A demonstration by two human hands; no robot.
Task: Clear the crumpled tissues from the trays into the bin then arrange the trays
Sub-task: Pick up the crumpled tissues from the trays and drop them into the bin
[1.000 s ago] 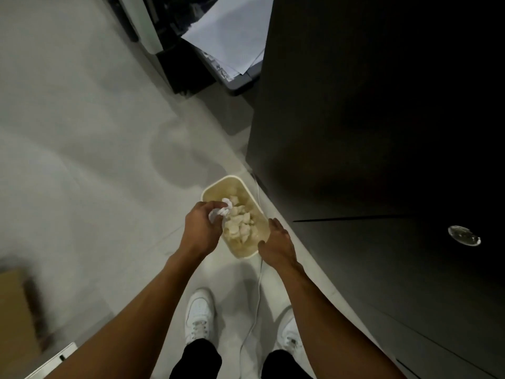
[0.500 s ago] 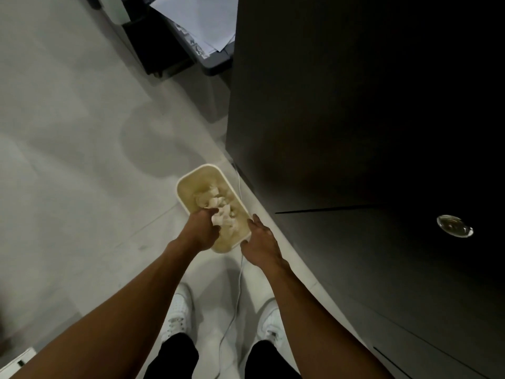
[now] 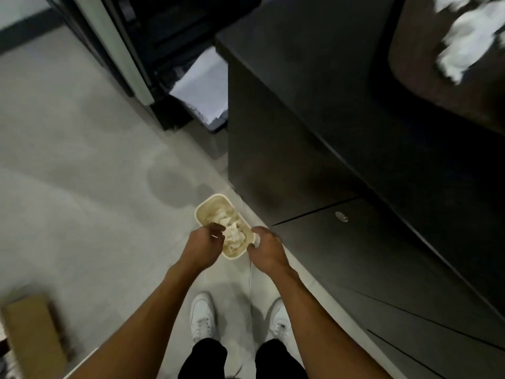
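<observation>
i log a cardboard box (image 3: 32,332) at the lower left, on the grey floor (image 3: 82,160). further right, sheets of paper (image 3: 205,83) lie on a low dark unit. the left hand (image 3: 202,244) hangs over the near left edge of the bin (image 3: 210,199), fingers curled. a small white speck shows at the fingertips, and i cannot tell whether it grasps a tissue or nothing. the bin is cream, rectangular and upright on the floor, just beside the dark cabinet (image 3: 300,132). crumpled tissues (image 3: 232,231) fill much of it. the right hand (image 3: 266,247) is at the bin's near right corner, thumb and fingers curled round the rim. a thin white cable (image 3: 250,283) runs down between two white shoes (image 3: 202,315). a round metal fitting (image 3: 341,216) sits in the cabinet front. at the upper right, on the cabinet top, a dark tray (image 3: 410,64) carries more white tissues (image 3: 470,36), blurred.
</observation>
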